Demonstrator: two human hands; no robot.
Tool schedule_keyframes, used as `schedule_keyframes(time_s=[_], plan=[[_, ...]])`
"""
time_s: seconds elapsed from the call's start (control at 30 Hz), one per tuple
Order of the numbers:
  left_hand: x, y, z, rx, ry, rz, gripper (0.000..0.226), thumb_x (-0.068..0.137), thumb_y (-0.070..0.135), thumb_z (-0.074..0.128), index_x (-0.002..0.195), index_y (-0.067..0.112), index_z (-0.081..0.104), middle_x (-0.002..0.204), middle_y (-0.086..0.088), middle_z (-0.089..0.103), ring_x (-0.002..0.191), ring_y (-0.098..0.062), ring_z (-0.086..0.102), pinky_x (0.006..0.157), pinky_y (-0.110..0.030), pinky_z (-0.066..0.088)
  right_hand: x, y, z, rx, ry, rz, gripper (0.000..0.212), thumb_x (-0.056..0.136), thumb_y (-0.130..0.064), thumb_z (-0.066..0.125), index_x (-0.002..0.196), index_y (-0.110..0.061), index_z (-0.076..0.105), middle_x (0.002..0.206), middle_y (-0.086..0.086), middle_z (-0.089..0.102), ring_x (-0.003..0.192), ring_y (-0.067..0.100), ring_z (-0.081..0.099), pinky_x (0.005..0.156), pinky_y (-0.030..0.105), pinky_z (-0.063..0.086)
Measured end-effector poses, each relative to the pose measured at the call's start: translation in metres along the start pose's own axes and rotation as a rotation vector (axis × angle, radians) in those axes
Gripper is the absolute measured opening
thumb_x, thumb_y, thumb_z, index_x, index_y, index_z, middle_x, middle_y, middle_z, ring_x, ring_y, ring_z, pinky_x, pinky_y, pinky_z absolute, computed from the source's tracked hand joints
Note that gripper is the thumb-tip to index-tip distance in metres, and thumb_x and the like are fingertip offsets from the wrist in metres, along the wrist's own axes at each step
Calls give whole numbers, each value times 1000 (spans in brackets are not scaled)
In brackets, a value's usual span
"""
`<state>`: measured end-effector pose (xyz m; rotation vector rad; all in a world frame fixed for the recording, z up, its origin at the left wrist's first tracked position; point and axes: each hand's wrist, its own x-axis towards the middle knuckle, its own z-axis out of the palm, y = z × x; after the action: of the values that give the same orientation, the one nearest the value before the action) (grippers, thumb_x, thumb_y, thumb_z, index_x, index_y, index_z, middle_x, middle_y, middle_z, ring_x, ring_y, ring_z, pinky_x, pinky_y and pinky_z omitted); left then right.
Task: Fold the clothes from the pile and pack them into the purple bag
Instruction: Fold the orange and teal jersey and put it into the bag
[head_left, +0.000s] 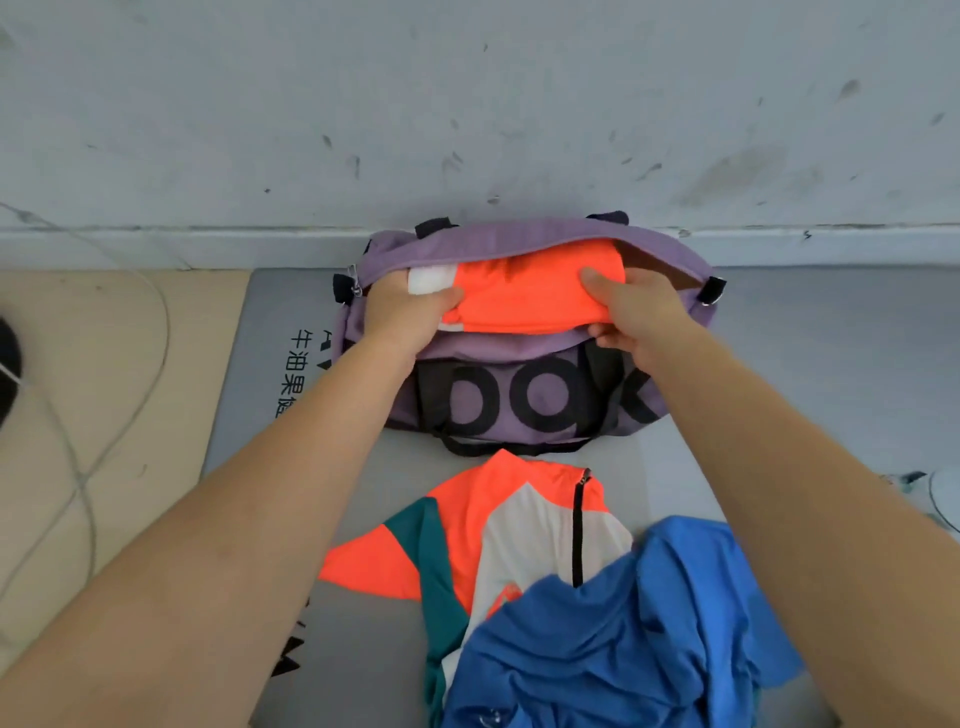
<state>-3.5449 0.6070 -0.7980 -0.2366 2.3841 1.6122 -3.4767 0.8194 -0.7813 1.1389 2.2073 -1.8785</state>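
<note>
Both hands are holding 1 folded orange garment (524, 299) in the open mouth of the purple bag (519, 400), against the wall. Left hand (402, 317) is pinching its left end; right hand (636, 319) is gripping its right edge. The pile, an orange-white-teal jacket (467, 551) and blue shirt (613, 639), is lying just in front of the bag.
</note>
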Motion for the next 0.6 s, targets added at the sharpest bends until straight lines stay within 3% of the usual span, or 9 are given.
schedule_keyframes(time_s=[0.13, 0.23, 0.33, 0.4, 0.53, 0.6], plan=[[-4, -13, 6, 599, -129, 143, 21, 91, 21, 60, 107, 10, 69, 104, -12, 68, 101, -31, 62, 74, -29, 40, 0, 17, 1, -544, -51, -25, 33, 96, -42, 53, 94, -9, 50, 58, 9, 54, 33, 17, 50, 34, 22, 44], [-20, -14, 3, 698, -78, 253, 22, 90, 32, 58, 101, 14, 66, 94, -9, 67, 94, -31, 62, 70, -28, 34, -13, 22, -8, -737, -45, -98, 43, 93, -54, 50, 84, -13, 44, 57, 10, 58, 30, 16, 53, 39, 26, 46], [-42, -12, -10, 787, 89, 477, 36, 88, 44, 58, 101, 11, 61, 94, -10, 69, 90, -32, 63, 72, -33, 41, -34, 23, -21, -786, 49, -229, 50, 92, -57, 50, 67, -13, 43, 61, 10, 58, 57, 31, 62, 60, 37, 51], [-55, -4, -20, 830, 151, 567, 39, 89, 47, 55, 100, 10, 61, 91, -10, 69, 90, -33, 62, 79, -40, 45, -50, 20, -29, -745, 150, -306, 51, 92, -53, 51, 66, -10, 52, 64, 8, 57, 68, 30, 57, 63, 34, 42], [-88, 11, -31, 661, 234, 732, 32, 87, 34, 61, 106, 8, 63, 103, -10, 64, 99, -32, 54, 86, -41, 40, -87, 16, -39, -541, 263, -496, 25, 92, -33, 56, 103, -11, 61, 103, 2, 57, 83, 17, 54, 69, 25, 35], [-114, 5, -26, 545, 225, 760, 27, 85, 27, 61, 105, 8, 64, 104, -10, 61, 98, -30, 53, 84, -39, 42, -109, 25, -42, -442, 324, -607, 28, 90, -20, 59, 116, -11, 57, 117, 6, 54, 79, 16, 54, 71, 26, 40]])
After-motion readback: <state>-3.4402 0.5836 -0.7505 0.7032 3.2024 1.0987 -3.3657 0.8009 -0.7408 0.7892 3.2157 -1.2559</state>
